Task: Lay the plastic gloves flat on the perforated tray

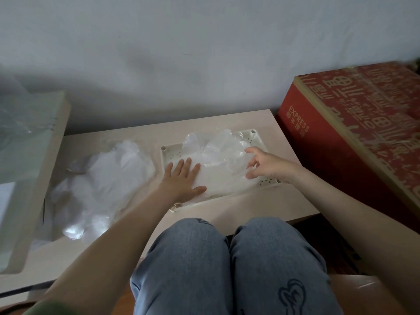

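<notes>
Your low table (pixel 268 201) carries a loose pile of spare gloves (pixel 106 178) on its left side and the perforated tray (pixel 253 133) at its centre. The plastic gloves (pixel 218 153) already lie on the tray and cover most of it, crinkled toward the far side. Treat them as almost weightless, limp, slippery film that will likely cling and lift easily. Take them by a cuff or edge, and smooth with a flat palm. Your left hand (pixel 181 178) lies flat with fingers straight and spread, pressing the near-left film onto the tray and grasping nothing. Your right hand (pixel 266 163) sits at the film's right edge, fingers half curled, thumb and forefinger apart. Whether it pinches the clear film cannot be told.
</notes>
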{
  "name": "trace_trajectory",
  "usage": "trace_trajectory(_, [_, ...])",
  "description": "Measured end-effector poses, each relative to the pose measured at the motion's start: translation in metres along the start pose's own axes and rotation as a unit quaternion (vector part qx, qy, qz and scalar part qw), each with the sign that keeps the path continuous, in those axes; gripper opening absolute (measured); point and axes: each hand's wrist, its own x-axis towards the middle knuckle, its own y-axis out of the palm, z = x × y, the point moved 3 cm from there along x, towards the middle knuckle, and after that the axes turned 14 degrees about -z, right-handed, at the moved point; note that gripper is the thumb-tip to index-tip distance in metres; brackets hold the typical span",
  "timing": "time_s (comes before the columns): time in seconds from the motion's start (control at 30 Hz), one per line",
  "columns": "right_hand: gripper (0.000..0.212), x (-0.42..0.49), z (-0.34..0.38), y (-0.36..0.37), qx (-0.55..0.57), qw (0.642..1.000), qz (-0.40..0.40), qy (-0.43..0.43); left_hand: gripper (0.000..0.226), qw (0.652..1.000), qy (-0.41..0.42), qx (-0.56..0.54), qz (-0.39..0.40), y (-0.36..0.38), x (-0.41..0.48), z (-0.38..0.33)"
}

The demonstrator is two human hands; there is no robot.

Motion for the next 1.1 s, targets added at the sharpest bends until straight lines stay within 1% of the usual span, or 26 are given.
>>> trace_trajectory(0.13, [0.072,0.007,-0.009,0.002,0.028,0.999,-0.025,0.030,0.078,1.000,0.001,0.004,0.001,0.000,0.001,0.000])
trace_trajectory(0.3, [0.067,0.012,-0.017,0.001,0.010,0.998,-0.043,0.052,0.079,1.000,0.006,0.003,-0.002,0.003,0.001,0.001])
trace_trajectory(0.4, [0.061,0.014,-0.021,-0.005,-0.009,0.994,-0.089,0.063,0.079,1.000,0.008,0.003,-0.004,0.003,0.001,0.001])
trace_trajectory(0.47, [0.051,0.013,-0.017,-0.014,-0.050,0.987,-0.144,0.056,0.079,1.000,0.011,0.003,-0.006,0.003,0.001,0.001])
trace_trajectory(0.53, [0.042,0.010,-0.006,-0.021,-0.061,0.972,-0.226,0.020,0.079,1.000,0.014,0.003,-0.008,0.002,0.001,0.001])
trace_trajectory(0.57, [0.040,0.007,0.002,-0.023,-0.058,0.961,-0.270,-0.015,0.080,1.000,0.015,0.001,-0.009,0.002,0.001,0.000])
trace_trajectory(0.6, [0.040,0.004,0.013,-0.024,-0.068,0.946,-0.308,-0.067,0.080,1.000,0.015,0.000,-0.010,0.002,0.001,-0.001])
trace_trajectory(0.63, [0.043,0.002,0.024,-0.020,-0.096,0.930,-0.329,-0.132,0.080,1.000,0.017,0.000,-0.011,0.002,0.001,-0.001])
trace_trajectory(0.67, [0.048,-0.001,0.034,-0.013,-0.138,0.912,-0.327,-0.204,0.080,1.000,0.018,0.002,-0.013,0.002,0.001,-0.002])
trace_trajectory(0.7, [0.052,-0.003,0.042,-0.002,-0.183,0.894,-0.303,-0.273,0.080,1.000,0.018,0.004,-0.015,0.002,0.001,-0.003])
trace_trajectory(0.73, [0.055,-0.002,0.046,0.011,-0.222,0.882,-0.256,-0.327,0.081,1.000,0.018,0.004,-0.017,0.002,0.002,-0.003])
trace_trajectory(0.77, [0.058,-0.003,0.048,0.025,-0.258,0.879,-0.193,-0.351,0.081,1.000,0.017,0.003,-0.018,0.002,0.001,-0.003])
trace_trajectory(0.8, [0.059,0.000,0.045,0.038,-0.297,0.881,-0.125,-0.347,0.081,1.000,0.015,0.002,-0.018,0.002,0.001,-0.003])
trace_trajectory(0.83, [0.060,0.003,0.036,0.050,-0.337,0.880,-0.070,-0.326,0.081,1.000,0.015,0.003,-0.018,0.002,0.001,-0.003])
trace_trajectory(0.9, [0.061,0.011,0.014,0.060,-0.387,0.884,-0.002,-0.263,0.081,1.000,0.013,0.006,-0.019,0.002,0.000,-0.002])
trace_trajectory(1.0, [0.063,0.019,-0.012,0.059,-0.390,0.901,0.027,-0.186,0.081,0.999,0.017,0.015,-0.027,0.003,0.000,-0.001])
trace_trajectory(1.1, [0.065,0.023,-0.019,0.052,-0.390,0.908,0.024,-0.151,0.082,0.999,0.022,0.016,-0.032,0.004,0.000,0.002])
